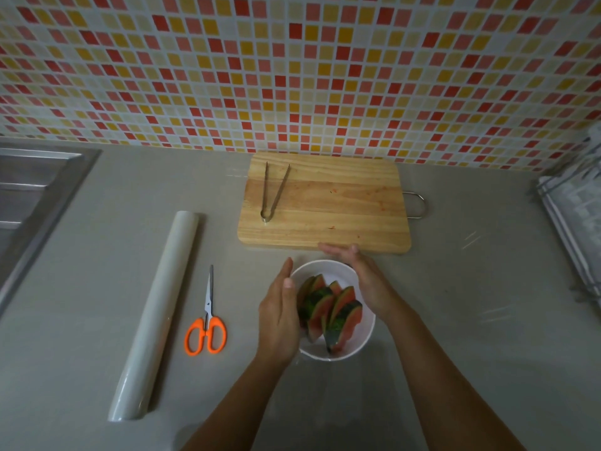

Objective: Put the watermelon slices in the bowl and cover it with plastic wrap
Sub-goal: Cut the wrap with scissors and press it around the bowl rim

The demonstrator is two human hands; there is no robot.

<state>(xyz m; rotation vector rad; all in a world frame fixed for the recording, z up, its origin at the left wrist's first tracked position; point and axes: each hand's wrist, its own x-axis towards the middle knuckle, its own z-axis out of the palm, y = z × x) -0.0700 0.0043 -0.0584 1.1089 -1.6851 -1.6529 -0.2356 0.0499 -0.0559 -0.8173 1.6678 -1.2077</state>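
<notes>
1. Head view, layout. The white bowl (366,336) stands on the grey bench (455,369), about mid-width and nearer its front edge than the wall. The watermelon slices (328,310) are inside it, packed on edge and overlapping, rinds up.
2. Head view, hands. The left hand (279,317) lies flat along the bowl's left wall. The right hand (367,284) is at its far-right rim. Fingers of both are straight, so neither grip is closed and nothing is pinched. Both palms appear to touch the bowl.
3. Head view, film. The plastic wrap roll (156,314) lies on the left part of the bench, between the sink (32,196) and the orange scissors (206,327). Faint glints on the bench around the bowl may be a loose sheet; cannot tell whether it covers the bowl.
4. Head view, other items. The wooden cutting board (325,203) lies toward the back edge, with metal tongs (273,193) on it.
5. Handling, judged. The loaded bowl is likely moderately heavy, rigid and smooth-walled, so hold it on opposite sides of the wall. The slices are wet, slippery and easily bruised. The film is very light, limp and self-clinging, so hold it by its edges, taut, and press it down below the rim.
</notes>
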